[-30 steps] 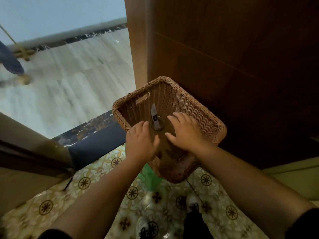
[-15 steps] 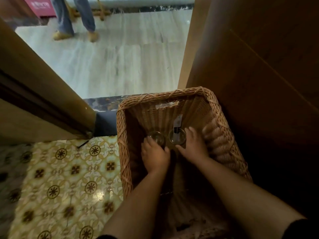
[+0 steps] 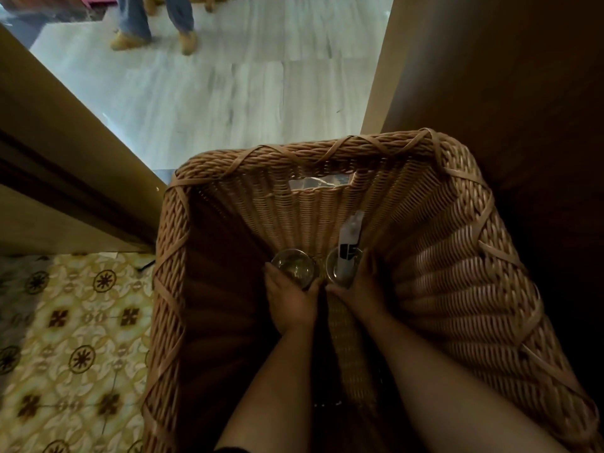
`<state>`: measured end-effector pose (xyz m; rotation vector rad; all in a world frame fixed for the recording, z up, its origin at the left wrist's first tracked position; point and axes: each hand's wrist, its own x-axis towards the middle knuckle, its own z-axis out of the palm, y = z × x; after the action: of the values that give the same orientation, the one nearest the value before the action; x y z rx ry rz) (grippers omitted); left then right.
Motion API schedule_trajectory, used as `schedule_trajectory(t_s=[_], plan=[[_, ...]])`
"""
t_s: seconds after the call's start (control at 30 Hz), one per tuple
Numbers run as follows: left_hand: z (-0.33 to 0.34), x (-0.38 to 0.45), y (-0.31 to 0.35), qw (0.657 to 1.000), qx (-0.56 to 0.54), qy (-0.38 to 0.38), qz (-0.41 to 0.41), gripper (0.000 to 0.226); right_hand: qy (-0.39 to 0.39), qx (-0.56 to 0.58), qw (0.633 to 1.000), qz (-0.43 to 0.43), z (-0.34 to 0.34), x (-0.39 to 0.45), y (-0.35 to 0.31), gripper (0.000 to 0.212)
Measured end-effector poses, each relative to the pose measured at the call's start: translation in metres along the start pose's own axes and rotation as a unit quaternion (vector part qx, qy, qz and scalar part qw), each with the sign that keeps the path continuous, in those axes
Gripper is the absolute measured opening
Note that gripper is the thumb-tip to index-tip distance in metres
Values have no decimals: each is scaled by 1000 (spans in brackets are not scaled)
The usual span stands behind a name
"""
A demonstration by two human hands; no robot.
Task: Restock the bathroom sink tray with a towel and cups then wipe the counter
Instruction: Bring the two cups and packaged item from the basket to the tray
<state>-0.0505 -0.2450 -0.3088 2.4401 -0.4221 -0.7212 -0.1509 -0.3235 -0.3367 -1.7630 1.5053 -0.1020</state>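
Both my arms reach deep into a tall wicker basket (image 3: 307, 152) standing on the floor. My left hand (image 3: 291, 302) wraps around a clear glass cup (image 3: 292, 266) at the basket's bottom. My right hand (image 3: 362, 289) holds a second glass cup (image 3: 340, 269) beside it, with a white wrapped packet (image 3: 349, 243) sticking up out of it. The two cups sit side by side near the basket's far wall. No towel is visible.
A dark wooden door or panel (image 3: 506, 76) stands right of the basket. A wooden door frame (image 3: 65, 142) runs along the left. Patterned yellow tiles (image 3: 75, 338) cover the near floor. Another person's legs (image 3: 153, 24) stand on the pale floor beyond the doorway.
The view has swung down over the basket, which went from tilted to upright. My hands have sunk deeper inside and closed around the two cups. The other person has stepped into view.
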Motion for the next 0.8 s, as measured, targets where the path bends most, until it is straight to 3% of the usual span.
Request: schedule_trajectory(t_s=[0.4,0.6,0.8], plan=[[-29,-24,16,1000,-25,9,9,96,39,46,998,-18,-37,-26,-20,102],[-117,-96,50,998,-56,-9,34,101,23,-25,999,2,-104,-109,-77,109],[-223,-159,68,990,-31,-2,140,103,21,-33,993,-111,-179,-194,-136,111]])
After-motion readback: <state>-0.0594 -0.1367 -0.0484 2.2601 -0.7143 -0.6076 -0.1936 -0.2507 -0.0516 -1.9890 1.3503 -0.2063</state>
